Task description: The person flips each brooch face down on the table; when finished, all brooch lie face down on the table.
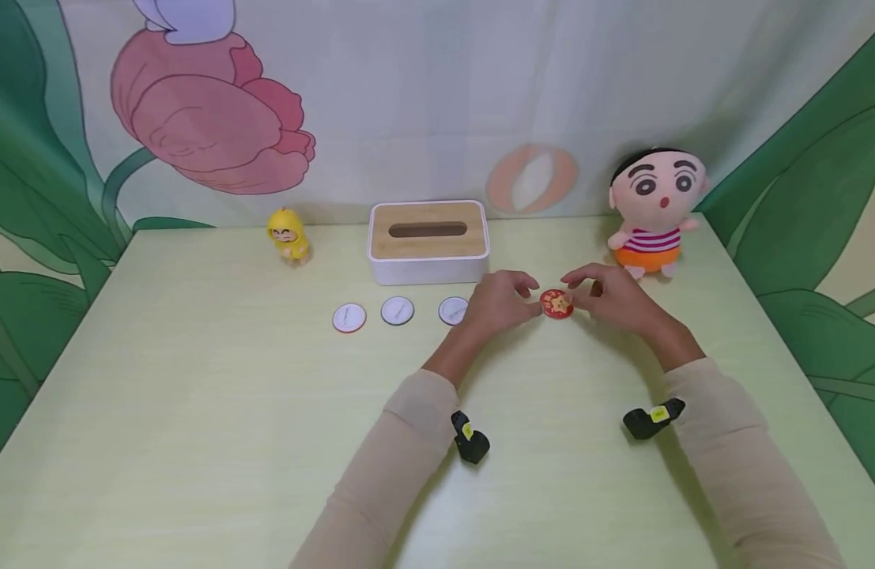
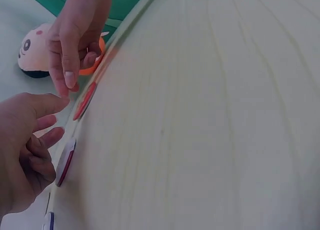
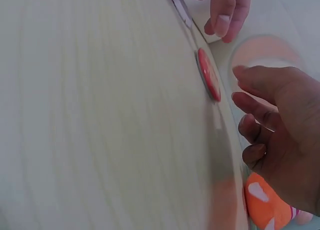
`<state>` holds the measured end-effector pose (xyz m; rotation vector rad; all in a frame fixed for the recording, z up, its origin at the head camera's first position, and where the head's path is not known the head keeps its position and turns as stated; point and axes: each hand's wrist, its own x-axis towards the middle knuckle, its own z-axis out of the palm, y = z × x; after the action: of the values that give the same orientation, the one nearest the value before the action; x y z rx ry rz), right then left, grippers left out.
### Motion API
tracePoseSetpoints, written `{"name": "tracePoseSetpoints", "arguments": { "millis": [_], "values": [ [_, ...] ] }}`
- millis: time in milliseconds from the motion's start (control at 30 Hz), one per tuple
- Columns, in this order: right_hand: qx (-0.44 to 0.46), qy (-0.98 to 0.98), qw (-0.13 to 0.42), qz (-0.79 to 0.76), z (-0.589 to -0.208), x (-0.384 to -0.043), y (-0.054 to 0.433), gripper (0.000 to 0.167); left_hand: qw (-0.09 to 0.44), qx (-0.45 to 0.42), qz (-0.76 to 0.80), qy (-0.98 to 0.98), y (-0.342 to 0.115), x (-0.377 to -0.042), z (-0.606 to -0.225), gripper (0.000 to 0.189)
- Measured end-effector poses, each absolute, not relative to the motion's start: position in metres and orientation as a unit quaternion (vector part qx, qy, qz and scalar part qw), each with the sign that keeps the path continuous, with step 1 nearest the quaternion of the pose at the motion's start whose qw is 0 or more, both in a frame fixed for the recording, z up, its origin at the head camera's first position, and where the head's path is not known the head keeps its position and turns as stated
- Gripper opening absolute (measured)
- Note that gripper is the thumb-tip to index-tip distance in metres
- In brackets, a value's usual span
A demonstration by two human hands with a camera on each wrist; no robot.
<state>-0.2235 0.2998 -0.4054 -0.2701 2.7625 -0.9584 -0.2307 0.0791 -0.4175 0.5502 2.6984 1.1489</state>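
Observation:
A round red disc (image 1: 556,304) with a gold pattern lies on the table, right of the tissue box. My left hand (image 1: 495,304) is at its left and my right hand (image 1: 611,299) at its right, fingers loosely bent. In the right wrist view a gap shows between the right hand (image 3: 280,120) and the disc (image 3: 209,75); neither hand grips it. Three white-faced discs lie to the left: one (image 1: 348,318) with a red edge, a middle one (image 1: 397,310), and one (image 1: 451,310) partly hidden by my left hand.
A white tissue box (image 1: 428,270) with a wooden lid stands at the table's back. To its left is a small yellow-hooded figure (image 1: 288,237). At the back right sits a plush doll (image 1: 654,213) in orange shorts. A patterned curtain (image 1: 394,103) hangs behind the table (image 1: 195,411).

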Motion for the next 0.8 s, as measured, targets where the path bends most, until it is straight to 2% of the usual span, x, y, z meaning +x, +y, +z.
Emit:
{"name": "tracePoseSetpoints", "arguments": {
  "millis": [167,333,567,800],
  "values": [
    [-0.088,0.939,0.130,-0.307,-0.407,-0.226,0.305,0.050,0.085,0.192,0.351,0.912,0.087,-0.232,-0.419,0.039],
    [-0.091,0.939,0.143,-0.298,-0.407,-0.228,0.304,0.056,0.086,0.186,0.304,0.930,0.091,-0.234,-0.414,0.046],
    [-0.104,0.941,0.137,-0.293,-0.411,-0.231,0.303,0.056,0.094,0.174,0.274,0.941,0.096,-0.235,-0.411,0.048],
    [-0.100,0.942,0.134,-0.291,-0.412,-0.231,0.302,0.050,0.100,0.175,0.278,0.939,0.101,-0.234,-0.411,0.037]
  ]
}}
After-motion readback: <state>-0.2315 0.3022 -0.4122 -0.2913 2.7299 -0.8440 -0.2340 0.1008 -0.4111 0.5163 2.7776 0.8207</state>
